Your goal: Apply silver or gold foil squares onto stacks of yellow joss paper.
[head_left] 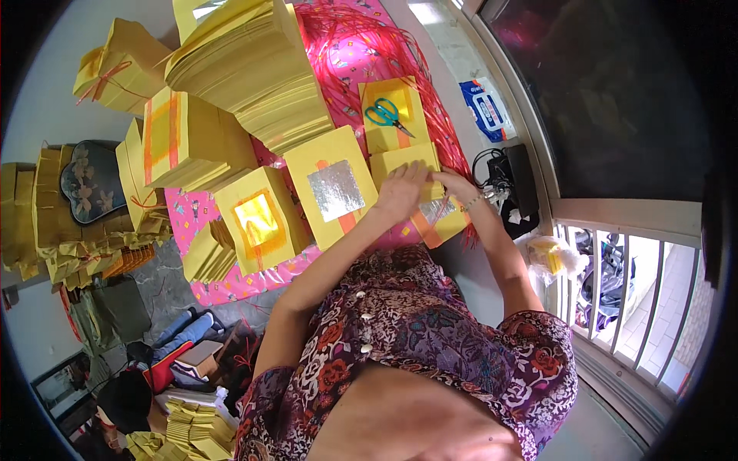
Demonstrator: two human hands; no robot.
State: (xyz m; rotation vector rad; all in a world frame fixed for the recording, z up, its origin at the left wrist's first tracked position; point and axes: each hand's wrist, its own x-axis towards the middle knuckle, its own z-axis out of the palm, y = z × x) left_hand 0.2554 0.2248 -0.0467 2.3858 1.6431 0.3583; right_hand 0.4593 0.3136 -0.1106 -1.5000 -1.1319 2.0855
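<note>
My left hand (401, 192) and my right hand (453, 186) press side by side on a yellow paper stack (400, 160) lying on the pink patterned cloth (201, 219). A sheet with a silver foil square and orange strip (440, 223) lies under my right wrist. Beside my left forearm sits a yellow stack with a silver foil square (332, 192). Further left is a stack with gold foil (260, 219). Green-handled scissors (387, 115) rest on another yellow stack (384, 138) just beyond my hands.
Tall fanned piles of yellow paper (246, 69) and tied bundles (115, 73) fill the far side, with red string (369, 38) spread over the cloth. A black charger with cables (511, 180) and a window grille (638, 292) lie right. A person (127, 403) sits lower left.
</note>
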